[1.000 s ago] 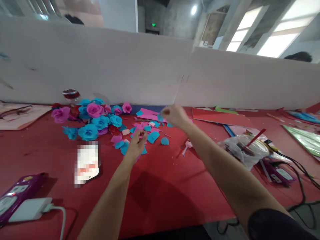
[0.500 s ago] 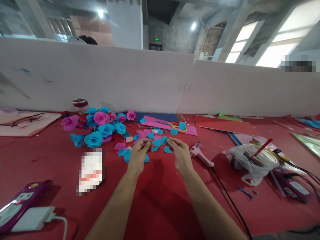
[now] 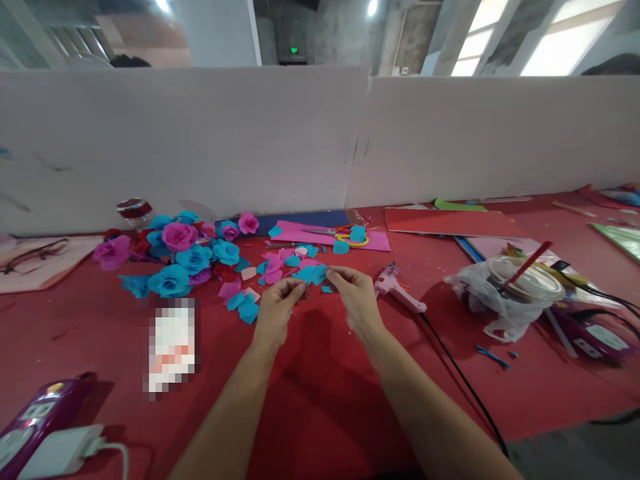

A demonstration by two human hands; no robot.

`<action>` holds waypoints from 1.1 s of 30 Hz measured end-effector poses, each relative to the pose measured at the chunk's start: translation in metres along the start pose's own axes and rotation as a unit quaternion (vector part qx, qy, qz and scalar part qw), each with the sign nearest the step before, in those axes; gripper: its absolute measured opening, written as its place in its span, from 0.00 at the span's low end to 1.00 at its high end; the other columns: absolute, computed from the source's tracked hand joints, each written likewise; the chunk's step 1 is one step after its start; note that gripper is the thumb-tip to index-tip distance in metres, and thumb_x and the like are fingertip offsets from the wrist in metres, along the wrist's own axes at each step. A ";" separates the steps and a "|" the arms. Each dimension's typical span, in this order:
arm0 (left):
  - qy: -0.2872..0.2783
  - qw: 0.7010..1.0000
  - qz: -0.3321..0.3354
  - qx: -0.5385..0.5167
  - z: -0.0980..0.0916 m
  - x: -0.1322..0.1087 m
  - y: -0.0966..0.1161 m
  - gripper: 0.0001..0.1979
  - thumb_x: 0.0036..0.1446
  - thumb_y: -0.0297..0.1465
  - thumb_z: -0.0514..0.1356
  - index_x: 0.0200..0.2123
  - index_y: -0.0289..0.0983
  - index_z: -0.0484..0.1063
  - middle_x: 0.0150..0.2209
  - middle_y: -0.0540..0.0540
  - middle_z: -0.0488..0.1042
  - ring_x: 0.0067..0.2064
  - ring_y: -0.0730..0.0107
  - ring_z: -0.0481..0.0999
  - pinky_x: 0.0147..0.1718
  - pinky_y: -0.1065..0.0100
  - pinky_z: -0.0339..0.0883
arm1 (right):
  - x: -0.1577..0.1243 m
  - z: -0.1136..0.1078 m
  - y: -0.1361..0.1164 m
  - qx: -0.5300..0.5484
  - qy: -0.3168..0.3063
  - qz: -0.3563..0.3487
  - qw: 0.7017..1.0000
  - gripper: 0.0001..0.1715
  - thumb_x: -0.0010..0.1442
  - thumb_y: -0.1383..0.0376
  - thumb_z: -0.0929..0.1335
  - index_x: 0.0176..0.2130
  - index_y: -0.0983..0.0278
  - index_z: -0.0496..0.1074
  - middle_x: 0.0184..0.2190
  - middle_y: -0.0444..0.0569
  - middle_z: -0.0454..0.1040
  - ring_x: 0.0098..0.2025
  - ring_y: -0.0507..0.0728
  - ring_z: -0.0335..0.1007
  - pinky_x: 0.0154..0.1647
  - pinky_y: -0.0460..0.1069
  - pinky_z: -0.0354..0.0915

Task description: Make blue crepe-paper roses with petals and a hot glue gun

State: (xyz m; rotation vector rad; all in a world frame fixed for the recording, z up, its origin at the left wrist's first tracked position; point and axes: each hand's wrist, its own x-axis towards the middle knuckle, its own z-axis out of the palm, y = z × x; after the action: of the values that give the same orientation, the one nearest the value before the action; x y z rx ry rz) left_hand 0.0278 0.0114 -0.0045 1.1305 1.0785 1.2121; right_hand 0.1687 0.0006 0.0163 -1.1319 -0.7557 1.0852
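Both hands are over the red table, close together. My left hand (image 3: 281, 308) is closed, thumb and fingers pinched, at the left end of a blue paper petal (image 3: 315, 274). From the other side my right hand (image 3: 354, 293) pinches the petal's right end. Loose blue petals (image 3: 247, 310) and pink petals (image 3: 273, 268) lie scattered left of and behind the hands. Farther left is a pile of blue paper roses (image 3: 170, 281) and pink roses (image 3: 180, 236). A pink glue gun (image 3: 403, 293) lies right of my right hand.
Scissors with yellow handles (image 3: 353, 240) lie on pink paper behind the hands. At the right are a lidded cup in a plastic bag (image 3: 520, 280) and a purple power strip (image 3: 595, 333). Another power strip (image 3: 40, 417) with a white charger is at the lower left.
The camera view has turned slightly right and down. Both hands still hold the blue petal, which now looks flatter between them.
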 end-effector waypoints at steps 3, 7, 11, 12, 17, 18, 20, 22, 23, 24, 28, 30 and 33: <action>0.005 1.000 -0.007 -0.010 0.002 -0.002 0.001 0.07 0.47 0.34 0.64 0.29 0.37 0.75 0.26 0.50 0.76 0.30 0.73 0.72 0.33 0.71 0.62 | 0.001 0.000 0.000 0.012 0.003 0.009 1.000 0.10 0.43 0.61 0.72 0.28 0.65 0.78 0.25 0.46 0.78 0.27 0.52 0.72 0.32 0.48 0.67; 0.005 1.000 -0.014 -0.018 0.004 -0.004 0.001 0.07 0.47 0.34 0.65 0.29 0.37 0.75 0.27 0.50 0.76 0.30 0.74 0.72 0.33 0.71 0.62 | 0.001 0.001 0.001 0.018 0.000 0.011 1.000 0.10 0.43 0.62 0.72 0.29 0.65 0.77 0.24 0.46 0.78 0.27 0.52 0.72 0.31 0.47 0.66; 0.002 0.999 -0.025 -0.023 0.006 -0.004 0.001 0.07 0.46 0.35 0.65 0.28 0.37 0.74 0.27 0.50 0.76 0.29 0.73 0.72 0.33 0.70 0.63 | 0.000 0.003 0.002 0.023 -0.006 0.011 1.000 0.09 0.44 0.62 0.72 0.28 0.64 0.76 0.24 0.45 0.77 0.26 0.52 0.72 0.30 0.47 0.65; 0.002 0.999 -0.025 -0.026 0.006 -0.004 0.001 0.07 0.46 0.35 0.65 0.28 0.37 0.74 0.27 0.50 0.76 0.29 0.74 0.72 0.33 0.70 0.63 | 0.000 0.003 0.002 0.024 -0.007 0.012 1.000 0.09 0.43 0.62 0.72 0.28 0.64 0.76 0.24 0.45 0.77 0.26 0.52 0.72 0.31 0.47 0.65; 0.006 0.999 -0.028 -0.029 0.007 -0.004 0.002 0.07 0.45 0.34 0.65 0.27 0.36 0.74 0.25 0.50 0.75 0.28 0.74 0.71 0.31 0.71 0.62 | -0.001 0.003 0.003 0.028 -0.005 0.015 0.999 0.08 0.43 0.62 0.72 0.27 0.64 0.75 0.23 0.43 0.76 0.26 0.51 0.71 0.31 0.47 0.64; 0.008 0.999 -0.030 -0.027 0.008 -0.005 0.002 0.07 0.45 0.34 0.65 0.27 0.36 0.74 0.25 0.50 0.75 0.28 0.74 0.71 0.31 0.71 0.62 | -0.001 0.003 0.003 0.027 -0.005 0.016 0.999 0.08 0.43 0.62 0.72 0.27 0.64 0.75 0.23 0.43 0.76 0.26 0.51 0.71 0.31 0.47 0.64; 0.011 0.999 -0.031 -0.025 0.008 -0.005 0.002 0.08 0.45 0.35 0.65 0.27 0.36 0.74 0.25 0.49 0.75 0.28 0.74 0.71 0.31 0.71 0.62 | -0.001 0.002 0.004 0.029 -0.005 0.019 0.999 0.09 0.43 0.62 0.72 0.27 0.64 0.75 0.23 0.43 0.76 0.26 0.51 0.71 0.31 0.47 0.64; 0.010 0.999 -0.028 -0.029 0.009 -0.004 0.001 0.09 0.44 0.35 0.66 0.27 0.36 0.75 0.25 0.49 0.75 0.28 0.73 0.71 0.31 0.71 0.62 | -0.002 0.003 0.004 0.033 -0.007 0.021 0.999 0.09 0.43 0.61 0.73 0.27 0.64 0.75 0.23 0.43 0.76 0.26 0.51 0.71 0.32 0.47 0.63; 0.009 0.999 -0.026 -0.033 0.009 -0.004 0.000 0.09 0.44 0.36 0.66 0.27 0.36 0.75 0.25 0.49 0.75 0.28 0.73 0.72 0.31 0.71 0.62 | -0.002 0.003 0.004 0.037 -0.008 0.022 0.999 0.09 0.43 0.61 0.73 0.27 0.64 0.75 0.23 0.43 0.76 0.26 0.51 0.71 0.32 0.47 0.63; 0.008 0.999 -0.024 -0.037 0.009 -0.004 -0.001 0.09 0.44 0.36 0.66 0.27 0.36 0.75 0.25 0.49 0.75 0.28 0.74 0.72 0.32 0.71 0.62 | -0.002 0.003 0.004 0.040 -0.009 0.024 0.999 0.09 0.43 0.61 0.73 0.26 0.64 0.75 0.23 0.43 0.76 0.26 0.51 0.70 0.32 0.47 0.63; 0.004 0.999 -0.018 -0.041 0.009 -0.003 -0.003 0.09 0.44 0.35 0.66 0.28 0.36 0.75 0.25 0.49 0.76 0.28 0.74 0.72 0.32 0.71 0.62 | -0.003 0.005 0.004 0.045 -0.013 0.029 0.998 0.08 0.43 0.62 0.73 0.26 0.63 0.74 0.23 0.42 0.75 0.26 0.51 0.70 0.33 0.47 0.63; 0.005 0.999 -0.014 -0.033 0.009 -0.003 -0.002 0.08 0.45 0.35 0.66 0.28 0.35 0.75 0.25 0.49 0.75 0.28 0.74 0.72 0.32 0.71 0.63 | -0.003 0.005 0.004 0.044 -0.017 0.030 0.998 0.08 0.43 0.62 0.73 0.26 0.63 0.74 0.23 0.42 0.75 0.26 0.51 0.70 0.33 0.47 0.63; 0.008 1.000 -0.011 -0.024 0.009 -0.004 -0.001 0.08 0.45 0.34 0.65 0.27 0.35 0.75 0.25 0.49 0.75 0.28 0.74 0.71 0.32 0.71 0.63 | -0.003 0.005 0.004 0.045 -0.019 0.029 0.998 0.08 0.43 0.62 0.73 0.26 0.63 0.74 0.23 0.42 0.75 0.26 0.51 0.70 0.33 0.47 0.63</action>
State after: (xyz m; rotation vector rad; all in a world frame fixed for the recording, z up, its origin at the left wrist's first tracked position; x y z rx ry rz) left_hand 0.0367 0.0069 -0.0038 1.0715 1.0656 1.2249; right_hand 0.1626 -0.0005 0.0142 -1.0648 -0.7018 1.1811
